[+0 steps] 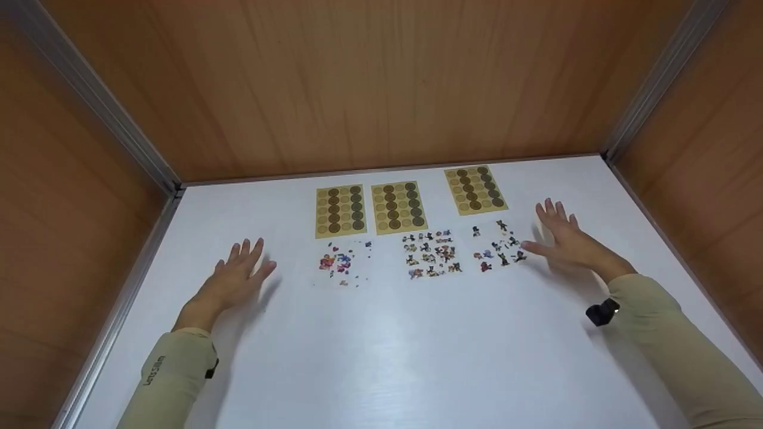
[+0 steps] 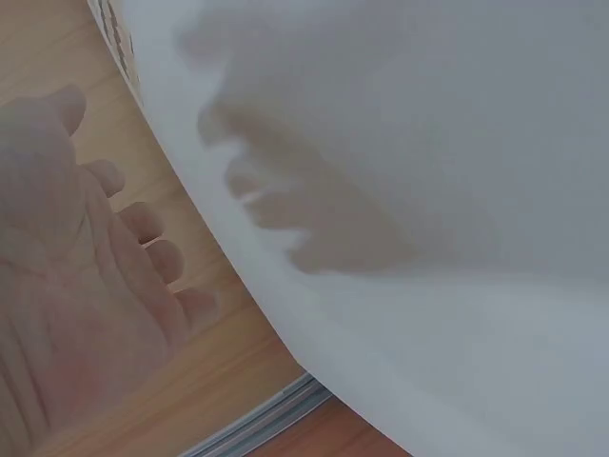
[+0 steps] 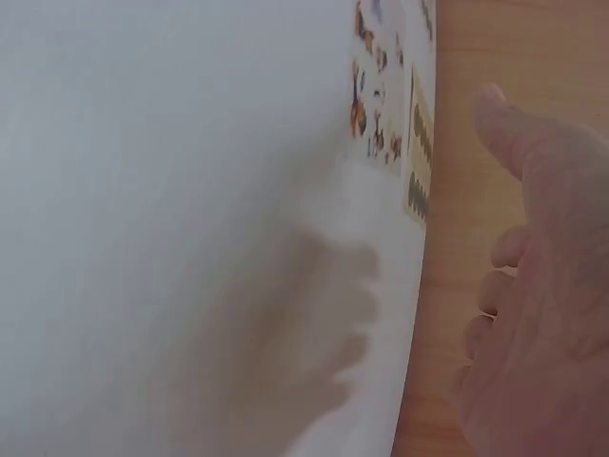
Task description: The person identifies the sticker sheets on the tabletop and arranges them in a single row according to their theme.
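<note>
My left hand [image 1: 229,283] hovers over the left of the white table, fingers spread, holding nothing; its shadow falls beside it. The right hand [image 1: 569,244], also spread and holding nothing, hangs over the right side, its thumb close to a clear sheet of small cartoon stickers [image 1: 501,245]. A second cartoon sticker sheet [image 1: 430,255] lies in the middle, and a clear sheet with pink and blue stickers [image 1: 341,265] lies nearest the left hand. Behind them are three tan sheets of round coin-like stickers: a left one [image 1: 340,211], a middle one [image 1: 399,207] and a right one [image 1: 475,189].
The white table [image 1: 369,351] is enclosed by a wooden back panel [image 1: 381,83] and side panels, with metal rails [image 1: 119,107] along the corners. A dark wrist device [image 1: 602,312] sits at the right sleeve's cuff.
</note>
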